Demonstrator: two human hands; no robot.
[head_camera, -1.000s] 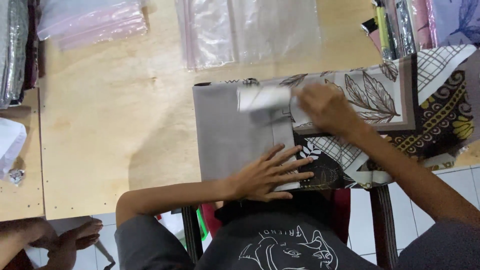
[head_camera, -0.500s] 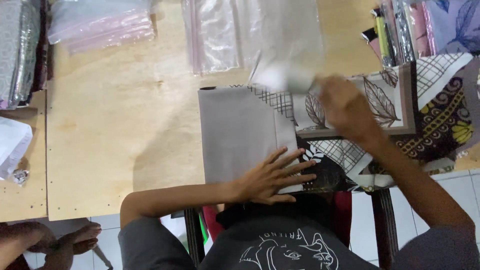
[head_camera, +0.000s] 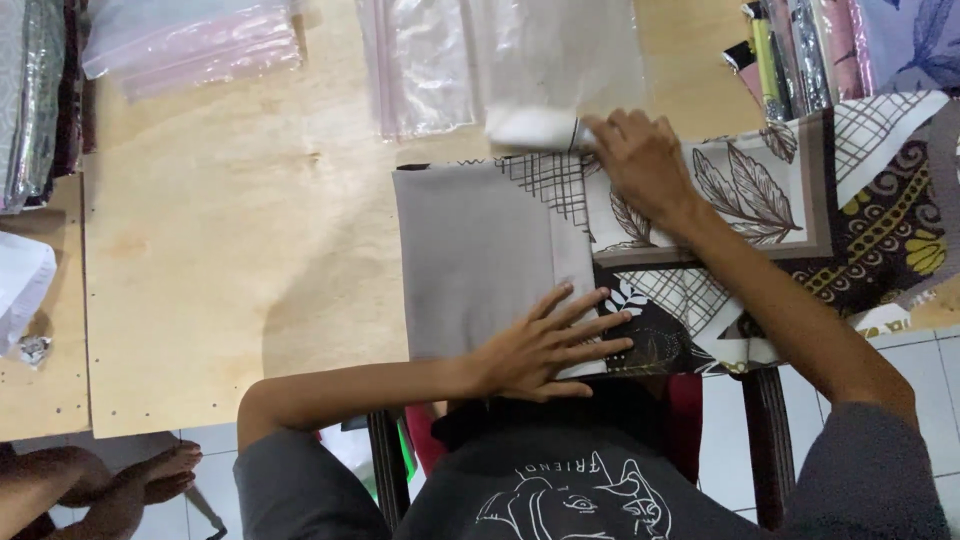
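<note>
While the folded grey cloth (head_camera: 475, 260) is kept flat on the wooden table (head_camera: 200, 250), it's pressed at its near right corner by the left hand (head_camera: 545, 345), fingers spread wide. A small white folded piece (head_camera: 532, 127) is pinched by the right hand (head_camera: 640, 160) at the far edge, just beside the clear plastic bags (head_camera: 500, 60). Patterned leaf-print fabric (head_camera: 760, 200) is spread out to the right.

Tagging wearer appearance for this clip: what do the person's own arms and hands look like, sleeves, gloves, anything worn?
Both hands are bare: no gloves, rings, watch or bands on the left hand or the right hand. Forearms are uncovered as well. Short dark grey sleeves end near the elbows, part of a dark grey T-shirt with a pale line-drawn print on the chest.
</note>
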